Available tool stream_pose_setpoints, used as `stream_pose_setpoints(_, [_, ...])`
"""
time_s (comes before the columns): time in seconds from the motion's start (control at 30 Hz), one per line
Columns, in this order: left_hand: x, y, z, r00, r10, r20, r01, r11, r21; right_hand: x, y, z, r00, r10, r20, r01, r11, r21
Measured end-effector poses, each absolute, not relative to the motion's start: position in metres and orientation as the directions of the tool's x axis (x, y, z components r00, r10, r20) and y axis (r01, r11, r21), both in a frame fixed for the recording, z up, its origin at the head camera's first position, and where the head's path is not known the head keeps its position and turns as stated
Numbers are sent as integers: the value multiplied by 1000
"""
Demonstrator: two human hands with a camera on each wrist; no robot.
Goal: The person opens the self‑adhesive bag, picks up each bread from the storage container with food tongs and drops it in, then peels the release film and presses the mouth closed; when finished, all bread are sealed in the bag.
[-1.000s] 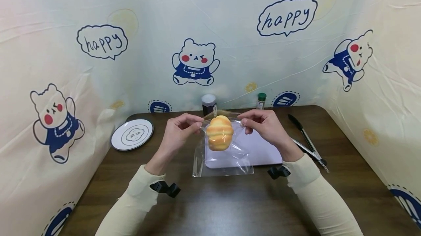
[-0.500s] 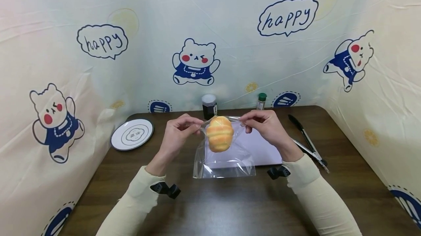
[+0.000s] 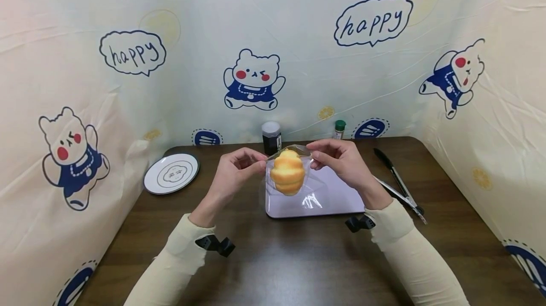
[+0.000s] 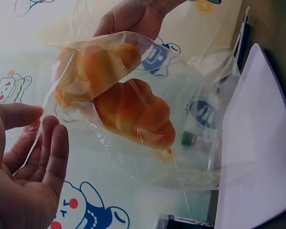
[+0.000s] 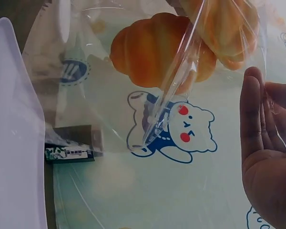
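Note:
A clear plastic bag [image 4: 190, 143] hangs over the lilac tray [image 3: 324, 197], held up by both hands. Two ridged golden bread rolls are inside it: one bread roll [image 4: 138, 112] lies against the other bread roll [image 4: 95, 67]. From the head view only one roll [image 3: 287, 173] shows well. My left hand [image 3: 236, 171] pinches the bag's edge between thumb and fingers on the left. On the opposite side, my right hand [image 3: 339, 161] pinches the other edge, its grip also seen in the right wrist view.
A white plate [image 3: 171, 174] lies at the back left. Behind the tray stand a dark jar with a pale lid [image 3: 271, 138] and a green-capped bottle [image 3: 339, 129]. Black-tipped tongs [image 3: 401, 183] rest to the right, close to my right forearm. A printed curtain encloses the table.
The bag's lower end, which spread over the tray's front edge, has drawn back from it. The visible roll has turned slightly within the bag. Both hands stay nearly in place, still pinching the edges.

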State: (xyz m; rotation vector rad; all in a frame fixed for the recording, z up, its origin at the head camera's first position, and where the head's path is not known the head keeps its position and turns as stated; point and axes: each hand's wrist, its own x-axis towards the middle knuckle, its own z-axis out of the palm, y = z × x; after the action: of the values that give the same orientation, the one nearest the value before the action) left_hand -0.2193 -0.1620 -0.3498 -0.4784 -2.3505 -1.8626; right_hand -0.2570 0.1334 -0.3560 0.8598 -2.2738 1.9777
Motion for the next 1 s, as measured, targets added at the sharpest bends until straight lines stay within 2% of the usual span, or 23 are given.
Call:
stream_pose_setpoints(0.4, [-222, -154, -355, -916, 191, 352, 397, 306, 865, -248, 123, -346, -884, -232, 407, -454, 210, -866])
stream_pose_setpoints(0.53, [-223, -152, -358, -918, 201, 342, 395, 399, 827, -246, 117, -342, -899, -231, 372, -415, 177, -893])
stream_pose_setpoints(0.83, [-222, -143, -358, -940, 269, 211, 325, 514, 794, -242, 110, -336, -922, -229, 313, -348, 133, -928])
stream_pose_setpoints(1.0, [-223, -138, -357, -923, 296, 247, 379, 577, 723, -240, 109, -335, -914, -251, 319, -355, 113, -928])
